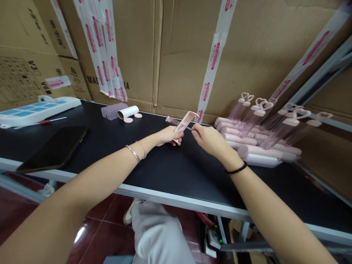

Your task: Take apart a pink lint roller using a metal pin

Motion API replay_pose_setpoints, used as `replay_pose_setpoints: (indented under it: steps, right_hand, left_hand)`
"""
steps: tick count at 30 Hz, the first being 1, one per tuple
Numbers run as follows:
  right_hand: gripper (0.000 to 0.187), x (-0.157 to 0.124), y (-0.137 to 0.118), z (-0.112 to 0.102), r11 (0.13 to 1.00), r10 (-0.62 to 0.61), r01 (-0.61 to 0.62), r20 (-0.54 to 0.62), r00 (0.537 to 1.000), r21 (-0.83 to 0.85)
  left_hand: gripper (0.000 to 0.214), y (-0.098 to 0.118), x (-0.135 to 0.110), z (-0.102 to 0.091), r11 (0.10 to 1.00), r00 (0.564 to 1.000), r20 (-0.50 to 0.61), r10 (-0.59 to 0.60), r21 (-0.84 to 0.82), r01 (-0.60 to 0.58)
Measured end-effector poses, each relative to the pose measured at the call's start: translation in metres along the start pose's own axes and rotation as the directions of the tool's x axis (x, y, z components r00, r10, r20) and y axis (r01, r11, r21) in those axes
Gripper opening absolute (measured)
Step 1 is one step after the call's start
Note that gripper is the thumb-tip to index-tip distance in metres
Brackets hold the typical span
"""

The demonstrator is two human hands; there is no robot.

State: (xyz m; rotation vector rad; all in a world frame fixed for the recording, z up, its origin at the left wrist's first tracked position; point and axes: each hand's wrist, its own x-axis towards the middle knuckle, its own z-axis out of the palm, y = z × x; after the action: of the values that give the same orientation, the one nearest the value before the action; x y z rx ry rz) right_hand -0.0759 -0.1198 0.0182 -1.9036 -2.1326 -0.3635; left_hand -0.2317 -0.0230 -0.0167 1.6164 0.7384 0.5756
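My left hand (168, 135) is closed around a pale pink plastic bracket (187, 120) with bent ends, tilted above the black tabletop. A clear pinkish tube (172, 121) sticks out to the left behind the bracket; I cannot tell whether it is joined to it. My right hand (207, 140) is wrapped around a screwdriver, whose handle is hidden in the fist. Its thin metal shaft (189, 128) points left at the bracket. Whether the tip touches a screw cannot be made out.
Pink tubes with heart-shaped loops (265, 106) are stacked at the right. Behind lie a purple block (110, 111), a white roll (129, 112) and two pink discs (128, 120). Leftward are a phone (53, 146), a red-handled screwdriver (45, 121) and a power strip (41, 111). Cardboard (187, 73) stands behind.
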Motion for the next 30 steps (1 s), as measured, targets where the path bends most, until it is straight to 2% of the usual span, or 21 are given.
replay_pose_setpoints:
  steps: [3,6,14,20,26,30]
  right_hand:
    - [0.03,-0.0016,-0.0003,-0.004,0.987,0.06,-0.056,0.022,0.998,-0.151]
    - [0.03,-0.0029,0.0006,-0.0054,0.978,0.073,-0.067,0.024,0.997,-0.198]
    - [0.031,-0.0046,-0.004,-0.0041,0.984,0.062,-0.059,0.008,0.998,-0.167]
    - [0.033,-0.0051,-0.0005,-0.0061,0.978,0.097,-0.095,0.004,0.995,-0.185]
    - [0.033,-0.0052,-0.0029,-0.0035,0.982,0.086,-0.086,-0.004,0.996,-0.166]
    - [0.033,-0.0054,-0.0026,-0.0033,0.982,0.087,-0.089,-0.018,0.996,-0.167]
  left_hand:
    - [0.027,-0.0034,0.0015,-0.0032,0.999,0.999,0.026,0.034,0.028,-0.035]
    - [0.031,-0.0031,0.0014,-0.004,0.999,0.998,0.059,0.031,0.031,-0.033]
    - [0.028,-0.002,0.0022,-0.0003,1.0,0.997,0.071,0.011,0.009,-0.011]
    - [0.021,-0.0006,0.0027,-0.0006,1.0,0.998,0.06,-0.023,-0.014,0.024]
    - [0.013,0.0012,0.0024,-0.0004,0.992,1.0,0.023,0.007,0.126,-0.01]
    - [0.011,0.0031,0.0009,0.0024,0.993,1.0,-0.026,-0.015,0.116,0.017]
